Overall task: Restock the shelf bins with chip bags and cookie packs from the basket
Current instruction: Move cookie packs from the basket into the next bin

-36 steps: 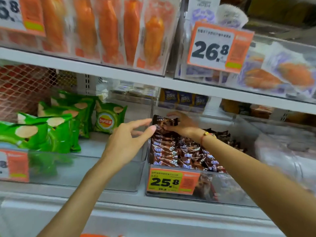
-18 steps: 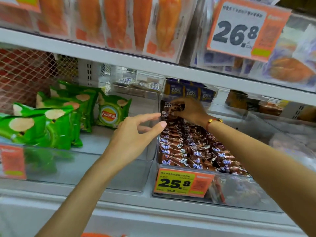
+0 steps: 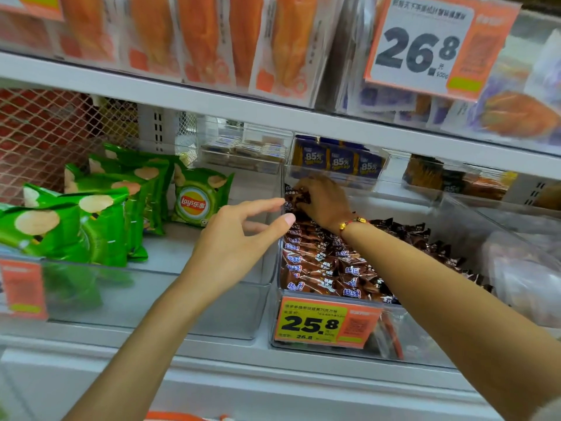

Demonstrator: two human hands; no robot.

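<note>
A brown cookie pack (image 3: 296, 197) is pinched by the right hand (image 3: 323, 202) at the back of the clear bin (image 3: 419, 354) (nearly full). Left hand (image 3: 233, 244) is held spread, empty, beside it.

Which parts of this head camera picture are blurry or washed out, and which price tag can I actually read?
Head view: the orange packs on the top shelf are smeared by motion blur; the left price tag is too blurred to read; the 25.8 tag is sharp; the clear bin wall shows hazy green reflections; shelf edges bow from the wide-angle lens; both hands, left and right, are fairly crisp.
</note>
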